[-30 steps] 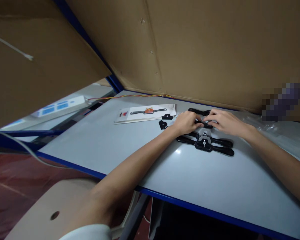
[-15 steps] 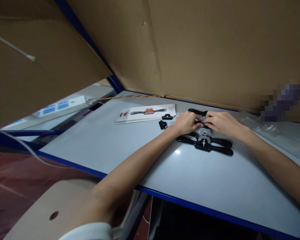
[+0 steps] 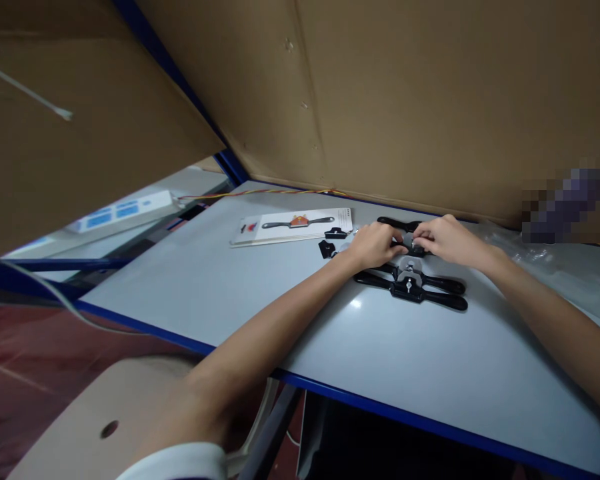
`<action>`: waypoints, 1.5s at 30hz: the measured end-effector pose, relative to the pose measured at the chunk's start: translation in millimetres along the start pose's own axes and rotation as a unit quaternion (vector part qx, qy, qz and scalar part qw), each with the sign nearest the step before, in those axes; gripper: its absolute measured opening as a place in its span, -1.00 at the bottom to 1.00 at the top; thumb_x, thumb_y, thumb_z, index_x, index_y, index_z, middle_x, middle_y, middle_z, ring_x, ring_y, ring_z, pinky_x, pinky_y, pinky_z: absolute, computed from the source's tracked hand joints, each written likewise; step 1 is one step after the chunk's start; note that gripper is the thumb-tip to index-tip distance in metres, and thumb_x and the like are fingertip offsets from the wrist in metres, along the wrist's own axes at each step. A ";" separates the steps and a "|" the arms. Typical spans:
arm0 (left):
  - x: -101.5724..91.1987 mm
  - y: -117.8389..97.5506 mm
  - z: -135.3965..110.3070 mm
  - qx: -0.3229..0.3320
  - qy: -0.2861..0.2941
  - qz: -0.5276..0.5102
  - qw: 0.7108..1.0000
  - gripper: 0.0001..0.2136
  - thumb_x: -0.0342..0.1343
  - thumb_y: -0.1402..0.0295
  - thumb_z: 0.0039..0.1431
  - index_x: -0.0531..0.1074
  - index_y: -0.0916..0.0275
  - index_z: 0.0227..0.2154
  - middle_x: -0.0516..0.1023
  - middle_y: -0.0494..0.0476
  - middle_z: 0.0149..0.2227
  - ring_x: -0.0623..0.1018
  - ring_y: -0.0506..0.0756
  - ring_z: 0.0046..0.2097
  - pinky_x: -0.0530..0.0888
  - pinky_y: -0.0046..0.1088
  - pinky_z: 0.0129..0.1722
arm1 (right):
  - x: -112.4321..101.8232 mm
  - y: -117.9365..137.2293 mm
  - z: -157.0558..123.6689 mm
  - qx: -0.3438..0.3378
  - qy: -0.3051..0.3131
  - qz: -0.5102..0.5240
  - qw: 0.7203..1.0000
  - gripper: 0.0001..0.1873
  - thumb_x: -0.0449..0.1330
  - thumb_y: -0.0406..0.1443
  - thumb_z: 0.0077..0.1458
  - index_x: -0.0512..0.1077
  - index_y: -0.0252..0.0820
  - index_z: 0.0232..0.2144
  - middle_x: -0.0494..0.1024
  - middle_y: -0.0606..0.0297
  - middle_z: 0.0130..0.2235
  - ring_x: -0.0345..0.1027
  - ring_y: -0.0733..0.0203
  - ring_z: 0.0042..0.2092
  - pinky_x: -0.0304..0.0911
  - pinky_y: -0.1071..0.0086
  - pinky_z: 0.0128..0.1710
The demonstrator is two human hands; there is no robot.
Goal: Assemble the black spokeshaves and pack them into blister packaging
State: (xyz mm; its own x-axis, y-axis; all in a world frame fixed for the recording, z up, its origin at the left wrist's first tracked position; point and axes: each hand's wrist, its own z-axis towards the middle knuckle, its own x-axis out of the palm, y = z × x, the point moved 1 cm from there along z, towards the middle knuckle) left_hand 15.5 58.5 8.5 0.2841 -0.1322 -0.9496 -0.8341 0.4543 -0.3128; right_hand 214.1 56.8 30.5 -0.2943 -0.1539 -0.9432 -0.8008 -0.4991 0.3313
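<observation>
Black spokeshaves lie in a row on the table. My left hand [image 3: 377, 245] is closed on one handle of a spokeshave [image 3: 418, 251] in the middle of the row. My right hand [image 3: 447, 237] pinches its fingers together just over that tool's metal blade; whatever is between them is too small to make out. Nearer me are a spokeshave with a bare grey blade [image 3: 446, 285] and a fully fitted spokeshave [image 3: 407, 288]. Behind my hands rests another spokeshave [image 3: 396, 223], partly hidden. Two loose black cap plates [image 3: 336, 233] sit left of my left hand.
A carded spokeshave package [image 3: 293, 225] lies at the back left. Clear plastic wrapping [image 3: 560, 273] is to the right. A red and yellow wire [image 3: 260, 193] runs along the cardboard wall [image 3: 405, 100]. A power strip [image 3: 125, 213] stands beyond the table's left edge.
My right hand has lifted slightly and shifted to the right, uncovering more of the spokeshave's blade. My left hand keeps its place on the handle.
</observation>
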 end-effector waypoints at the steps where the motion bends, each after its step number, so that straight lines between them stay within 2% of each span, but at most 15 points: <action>1: 0.4 0.3 0.2 0.000 0.001 0.001 1.000 -0.67 0.24 0.14 0.35 0.66 0.16 0.07 0.72 0.21 -0.19 0.67 0.28 -0.09 0.46 -0.29 -0.14 | -1.8 -1.7 -0.5 0.005 0.007 0.002 1.000 -0.82 0.20 -0.33 0.30 0.63 -0.21 -0.24 0.70 0.21 -0.32 0.50 0.16 -0.30 0.25 0.33 -0.25; 4: 1.1 0.9 0.7 0.003 0.000 0.004 1.000 -0.67 0.24 0.14 0.35 0.66 0.16 0.06 0.72 0.21 -0.18 0.67 0.28 -0.07 0.47 -0.29 -0.13 | -3.7 -5.4 -1.9 0.000 0.029 -0.004 1.000 -0.84 0.26 -0.28 0.28 0.58 -0.17 -0.35 0.67 0.25 -0.37 0.46 0.18 -0.34 0.22 0.33 -0.28; 7: 0.4 0.6 0.7 0.004 -0.002 0.005 1.000 -0.67 0.24 0.15 0.35 0.66 0.16 0.06 0.72 0.21 -0.17 0.67 0.27 -0.06 0.48 -0.30 -0.12 | -1.2 -3.2 -2.8 -0.022 0.033 -0.043 0.998 -0.85 0.27 -0.26 0.28 0.54 -0.15 -0.36 0.63 0.28 -0.36 0.42 0.17 -0.33 0.15 0.33 -0.30; 13: -1.2 -0.7 -0.3 0.005 0.001 0.002 1.000 -0.71 0.22 0.20 0.36 0.66 0.15 0.04 0.73 0.19 -0.19 0.67 0.25 -0.09 0.47 -0.33 -0.15 | 2.4 8.2 -3.7 -0.057 -0.022 -0.161 0.985 -0.83 0.28 -0.17 0.32 0.50 -0.14 -0.16 0.61 0.19 -0.14 0.42 0.11 -0.22 0.03 0.31 -0.31; 17: -0.5 1.2 0.5 0.008 -0.004 -0.006 1.000 -0.70 0.22 0.20 0.34 0.67 0.16 0.03 0.72 0.19 -0.22 0.67 0.25 -0.13 0.46 -0.34 -0.18 | 3.4 5.5 -3.8 -0.068 -0.016 -0.161 0.984 -0.78 0.23 -0.12 0.37 0.51 -0.12 -0.09 0.59 0.17 -0.11 0.43 0.09 -0.20 0.04 0.31 -0.32; 22: 1.1 5.3 2.5 0.034 0.002 -0.027 0.999 -0.72 0.22 0.28 0.31 0.67 0.19 0.01 0.71 0.15 -0.28 0.65 0.17 -0.22 0.45 -0.37 -0.20 | 5.7 0.2 -1.3 -0.053 -0.031 -0.144 0.988 -0.77 0.15 -0.18 0.41 0.49 -0.15 -0.28 0.58 0.19 -0.21 0.38 0.13 -0.26 0.04 0.30 -0.32; 26: 2.2 7.6 3.3 0.044 0.008 -0.025 0.999 -0.71 0.21 0.32 0.30 0.66 0.21 0.02 0.72 0.17 -0.25 0.64 0.18 -0.21 0.45 -0.35 -0.17 | 6.2 1.7 -1.5 -0.016 -0.041 -0.118 0.992 -0.70 0.10 -0.20 0.41 0.44 -0.12 -0.39 0.57 0.22 -0.34 0.35 0.14 -0.33 0.00 0.30 -0.35; 36: 2.4 8.1 3.8 0.045 0.008 -0.017 0.999 -0.69 0.20 0.28 0.32 0.65 0.21 0.05 0.71 0.17 -0.24 0.64 0.18 -0.20 0.45 -0.34 -0.15 | -1.7 -1.4 -7.2 -0.024 0.019 -0.146 0.989 -0.71 0.03 -0.20 0.45 0.46 -0.11 -0.30 0.60 0.21 -0.33 0.38 0.12 -0.34 -0.04 0.31 -0.39; 41: 1.4 7.8 3.1 0.040 0.009 -0.022 0.999 -0.69 0.20 0.28 0.31 0.66 0.19 0.05 0.70 0.16 -0.27 0.64 0.18 -0.21 0.45 -0.33 -0.16 | -2.0 -2.5 -8.7 -0.027 -0.003 -0.166 0.986 -0.80 0.05 -0.21 0.44 0.46 -0.09 -0.18 0.64 0.21 -0.24 0.44 0.09 -0.28 -0.04 0.30 -0.38; 45: 1.2 7.6 2.5 0.033 0.008 -0.027 0.999 -0.69 0.20 0.27 0.31 0.66 0.18 0.04 0.70 0.16 -0.26 0.64 0.19 -0.19 0.45 -0.33 -0.17 | 0.5 -4.1 -8.2 -0.055 -0.004 -0.165 0.985 -0.75 -0.02 -0.25 0.46 0.42 -0.09 -0.25 0.64 0.22 -0.23 0.44 0.10 -0.27 -0.03 0.28 -0.37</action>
State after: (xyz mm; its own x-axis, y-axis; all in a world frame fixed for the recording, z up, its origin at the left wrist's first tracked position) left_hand 10.7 63.9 5.1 0.3194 -0.1725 -0.9318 -0.7843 0.5037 -0.3621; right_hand 221.4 51.8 28.5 -0.0326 0.0395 -0.9987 -0.7918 -0.6107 0.0017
